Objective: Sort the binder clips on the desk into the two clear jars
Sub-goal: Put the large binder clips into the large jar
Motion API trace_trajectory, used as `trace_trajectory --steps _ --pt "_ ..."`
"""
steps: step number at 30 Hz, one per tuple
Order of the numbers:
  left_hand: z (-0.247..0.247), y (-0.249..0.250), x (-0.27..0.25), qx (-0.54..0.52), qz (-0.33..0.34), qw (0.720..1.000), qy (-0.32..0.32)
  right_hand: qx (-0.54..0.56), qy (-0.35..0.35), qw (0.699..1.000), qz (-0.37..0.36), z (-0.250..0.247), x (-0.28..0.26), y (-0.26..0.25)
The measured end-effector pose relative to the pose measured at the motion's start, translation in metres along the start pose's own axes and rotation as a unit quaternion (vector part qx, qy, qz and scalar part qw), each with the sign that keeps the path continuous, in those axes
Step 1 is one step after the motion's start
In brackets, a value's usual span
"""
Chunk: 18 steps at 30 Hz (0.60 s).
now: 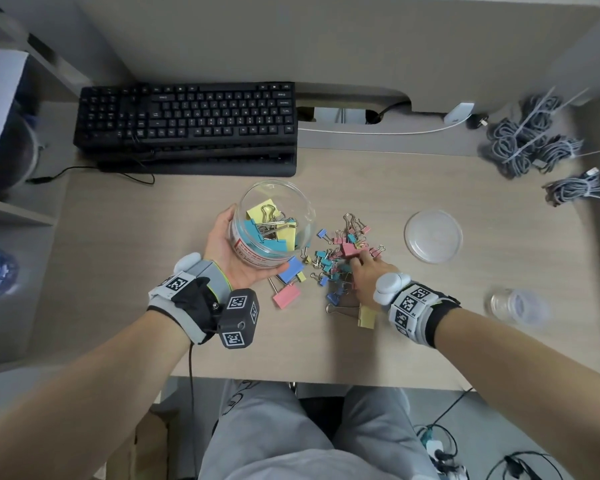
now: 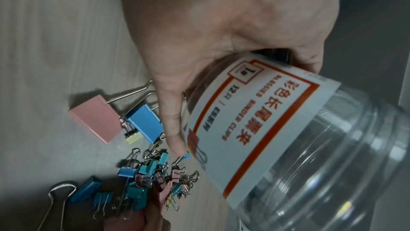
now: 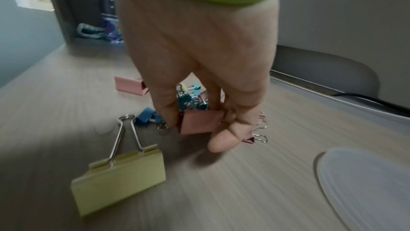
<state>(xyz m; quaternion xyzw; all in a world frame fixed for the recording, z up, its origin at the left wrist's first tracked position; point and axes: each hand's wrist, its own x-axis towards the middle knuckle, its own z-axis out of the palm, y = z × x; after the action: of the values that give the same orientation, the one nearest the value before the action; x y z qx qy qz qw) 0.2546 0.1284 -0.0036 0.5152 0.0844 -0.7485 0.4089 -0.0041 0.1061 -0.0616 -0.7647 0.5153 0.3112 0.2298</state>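
My left hand (image 1: pixel 234 258) grips a large clear jar (image 1: pixel 274 220), tilted with its mouth toward me; large yellow and teal binder clips lie inside. Its red-and-white label (image 2: pixel 250 112) faces the left wrist view. My right hand (image 1: pixel 364 268) reaches into the pile of small coloured clips (image 1: pixel 340 258) and pinches a medium pink clip (image 3: pixel 199 122) between thumb and fingers. Large clips lie loose on the desk: pink (image 1: pixel 286 295), blue (image 1: pixel 291 270) and yellow (image 3: pixel 119 180). A second, smaller clear jar (image 1: pixel 515 306) stands at the right, blurred.
A round clear lid (image 1: pixel 433 236) lies right of the pile. A black keyboard (image 1: pixel 187 126) sits behind the jar. Bundled grey cables (image 1: pixel 530 136) fill the far right corner. The desk's front edge (image 1: pixel 309 382) runs just above my knees.
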Motion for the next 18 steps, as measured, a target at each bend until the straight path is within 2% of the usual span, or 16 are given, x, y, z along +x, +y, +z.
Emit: trace_trajectory --steps 3,6,9,13,16,18 --pt "0.006 0.000 0.003 0.002 0.002 1.000 -0.003 0.057 0.020 0.998 0.010 -0.014 -0.007 0.007" --pt "0.017 0.000 0.005 0.011 0.005 1.000 -0.005 0.142 0.032 0.989 -0.010 -0.029 -0.012 0.022" --pt "0.028 0.001 0.007 0.017 0.001 1.000 -0.009 0.254 0.027 0.967 0.003 -0.043 -0.012 0.038" --pt "0.036 0.003 0.009 0.020 -0.007 1.000 -0.017 0.401 0.022 0.915 0.030 -0.054 -0.008 0.047" --pt "0.040 0.004 0.010 0.020 -0.006 1.000 -0.015 0.443 0.020 0.896 0.034 -0.056 -0.002 0.049" --pt "0.041 0.005 0.010 0.018 -0.005 1.000 -0.014 0.439 0.025 0.897 0.045 -0.055 0.002 0.047"
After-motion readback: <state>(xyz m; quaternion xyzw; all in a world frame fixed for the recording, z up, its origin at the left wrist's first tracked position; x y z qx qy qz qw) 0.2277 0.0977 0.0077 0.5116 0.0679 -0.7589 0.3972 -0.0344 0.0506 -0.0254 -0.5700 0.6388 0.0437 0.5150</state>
